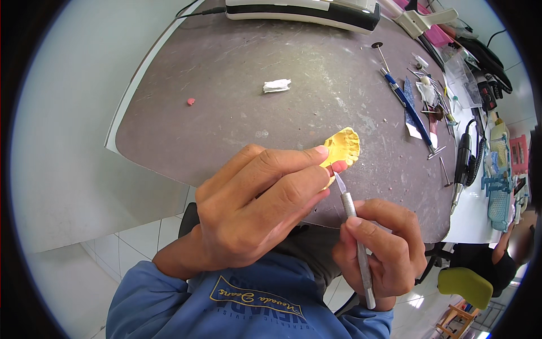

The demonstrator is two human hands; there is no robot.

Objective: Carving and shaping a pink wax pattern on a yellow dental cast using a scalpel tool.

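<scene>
My left hand [254, 203] is closed around a yellow plaster dental model [344, 146], whose row of teeth faces up and away from me. A small pink piece that looks like wax [339, 166] sits at the model's near side, by the left thumb and index fingertips. My right hand [387, 246] grips a craft knife [349, 204] by its slim silver handle. The knife's pointed blade [340, 183] is up against the pink piece or just short of it; I cannot tell which. The left fingers hide the model's near part.
On the grey table [226, 68] lie a white crumpled roll [276, 86] and a pink lump [191, 101]. Rightward are a blue-handled tool [409, 107], loose burs, and a black handpiece [464, 155]. A white device [299, 12] stands at the back. Another person [480, 257] sits lower right.
</scene>
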